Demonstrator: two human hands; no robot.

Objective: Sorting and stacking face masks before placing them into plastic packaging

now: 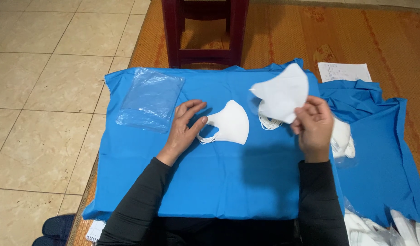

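The right hand (314, 127) holds a folded white fabric face mask (283, 92) lifted above the bright blue cloth-covered bench (219, 182), fingers clenched on its lower edge. The left hand (185, 125) lies flat with released fingers, its thumb touching a second white face mask (230, 122) that rests mid-cloth. A stack of clear plastic bags (150, 98) sits at the cloth's far left corner.

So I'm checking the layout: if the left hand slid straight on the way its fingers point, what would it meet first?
Probably the folded white mask lying on the blue cloth; the left hand already touches its edge by the thumb.
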